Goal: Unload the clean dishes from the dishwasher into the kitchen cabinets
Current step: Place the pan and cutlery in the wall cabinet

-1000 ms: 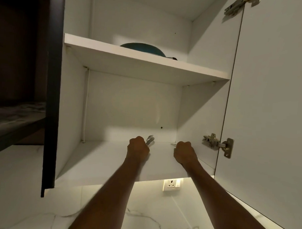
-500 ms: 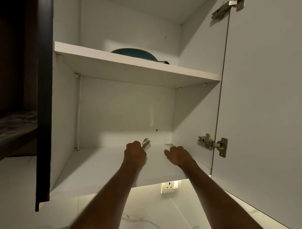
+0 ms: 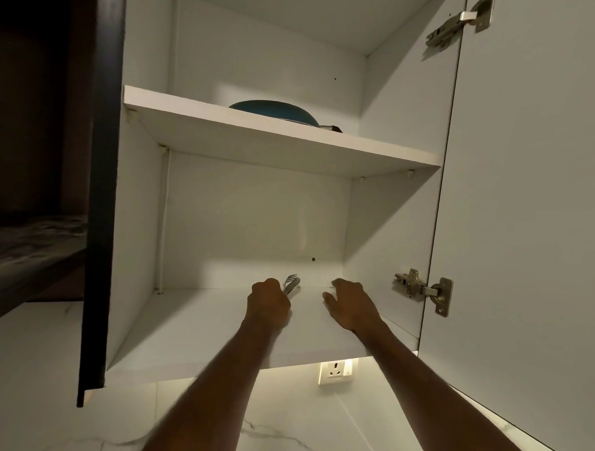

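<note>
Uncurled since a second ago, the right hand spreads flat fingers on the white cabinet shelf beside the left hand, clamped around metal forks.

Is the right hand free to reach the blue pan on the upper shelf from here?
Probably yes: the right hand is open and empty on the lower shelf, and nothing blocks the blue pan.
</note>
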Tool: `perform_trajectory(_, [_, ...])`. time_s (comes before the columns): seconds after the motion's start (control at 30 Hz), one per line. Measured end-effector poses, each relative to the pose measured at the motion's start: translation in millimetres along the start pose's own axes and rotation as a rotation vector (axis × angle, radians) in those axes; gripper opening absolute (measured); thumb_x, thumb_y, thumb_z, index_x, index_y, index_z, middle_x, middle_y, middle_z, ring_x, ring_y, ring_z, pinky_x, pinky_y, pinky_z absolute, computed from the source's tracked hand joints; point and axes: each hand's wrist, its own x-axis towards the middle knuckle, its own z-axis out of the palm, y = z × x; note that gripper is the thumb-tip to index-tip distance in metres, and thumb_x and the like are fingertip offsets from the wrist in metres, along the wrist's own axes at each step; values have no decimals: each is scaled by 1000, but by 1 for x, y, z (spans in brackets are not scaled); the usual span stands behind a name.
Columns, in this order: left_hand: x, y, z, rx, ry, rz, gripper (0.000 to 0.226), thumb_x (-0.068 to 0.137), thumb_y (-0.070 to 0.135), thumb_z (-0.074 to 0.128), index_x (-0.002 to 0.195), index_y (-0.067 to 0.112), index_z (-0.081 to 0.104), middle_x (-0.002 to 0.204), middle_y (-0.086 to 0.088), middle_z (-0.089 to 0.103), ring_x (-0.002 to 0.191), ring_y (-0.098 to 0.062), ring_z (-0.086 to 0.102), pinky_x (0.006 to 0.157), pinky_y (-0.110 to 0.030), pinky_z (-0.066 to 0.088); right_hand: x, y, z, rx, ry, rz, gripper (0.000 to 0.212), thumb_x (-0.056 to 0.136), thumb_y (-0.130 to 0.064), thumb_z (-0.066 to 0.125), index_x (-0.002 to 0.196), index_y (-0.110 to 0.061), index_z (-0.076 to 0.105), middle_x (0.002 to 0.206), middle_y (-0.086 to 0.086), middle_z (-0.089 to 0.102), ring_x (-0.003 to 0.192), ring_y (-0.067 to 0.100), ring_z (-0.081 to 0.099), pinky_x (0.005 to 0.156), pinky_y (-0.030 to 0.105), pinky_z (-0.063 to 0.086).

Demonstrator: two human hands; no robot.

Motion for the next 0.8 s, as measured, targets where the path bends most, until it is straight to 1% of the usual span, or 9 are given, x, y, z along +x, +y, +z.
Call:
perform_trajectory(0.07, [0, 2, 1, 11, 17, 20, 20, 96, 22, 60, 106, 6, 67, 110, -14, 70, 108, -33, 67, 82, -33, 51, 0, -10, -2, 123, 34, -9, 41, 103, -45, 55, 111, -10, 75, 106, 10, 76, 112, 29, 66, 90, 35, 51])
perform_trajectory(0.13, [1, 4, 3, 15, 20, 56, 24, 98, 26, 57, 105, 6, 68, 109, -14, 71, 107, -33, 67, 78, -32, 47, 0, -27, -4, 307, 22, 55, 51, 101, -51, 57, 79, -10, 78, 75, 4, 76, 82, 21, 73, 77, 29, 47])
perform_trajectory(0.2, [2, 5, 6, 38, 20, 98, 31, 103, 31, 50, 106, 5, 67, 112, -15, 71, 108, -33, 66, 77, -31, 43, -1, -46, -3, 467, -42, 125, 60, 97, -63, 55, 73, -13, 78, 67, -1, 75, 70, 14, 74, 70, 25, 44])
perform_trajectory(0.33, [3, 4, 10, 73, -20, 195, 36, 106, 28, 42, 112, 4, 67, 116, -15, 71, 113, -33, 64, 79, -30, 40, 0, -63, 11, 397, -12, 203, 68, 80, -83, 56, 88, -18, 75, 87, 2, 76, 87, 24, 71, 72, 32, 47])
perform_trajectory(0.4, [3, 2, 12, 87, -50, 222, 37, 106, 27, 39, 117, 4, 66, 112, -12, 69, 114, -33, 63, 84, -33, 43, 0, -62, 11, 426, -24, 239, 58, 76, -73, 61, 94, -21, 77, 91, 1, 76, 91, 26, 71, 76, 33, 53])
perform_trajectory(0.47, [4, 1, 9, 72, -83, 195, 38, 107, 29, 39, 117, 2, 65, 94, -6, 63, 111, -34, 64, 85, -36, 46, 0, -58, 8, 454, -63, 256, 42, 69, -60, 63, 83, -23, 77, 79, -4, 75, 85, 22, 72, 75, 32, 55])
perform_trajectory(0.57, [5, -1, 6, 70, -97, 188, 38, 100, 35, 45, 96, 3, 65, 98, -15, 66, 103, -38, 63, 75, -35, 40, 2, -56, 7, 475, -118, 241, 21, 63, -43, 64, 56, -24, 68, 60, -8, 67, 70, 18, 67, 64, 31, 46])
perform_trajectory(0.67, [9, -4, 5, -29, -95, 82, 30, 96, 24, 51, 71, 9, 59, 74, -9, 63, 88, -36, 65, 69, -32, 40, 8, -55, 10, 452, -182, 197, 20, 66, -39, 60, 56, -22, 63, 61, -7, 63, 66, 17, 61, 60, 30, 41])
perform_trajectory(0.8, [8, -4, -1, -49, -7, -46, 18, 94, 9, 58, 106, 0, 66, 110, -17, 72, 109, -35, 66, 73, -27, 38, 4, -50, 4, 586, -18, 292, 21, 91, -25, 62, 92, -9, 76, 94, 9, 76, 83, 25, 67, 63, 30, 48])
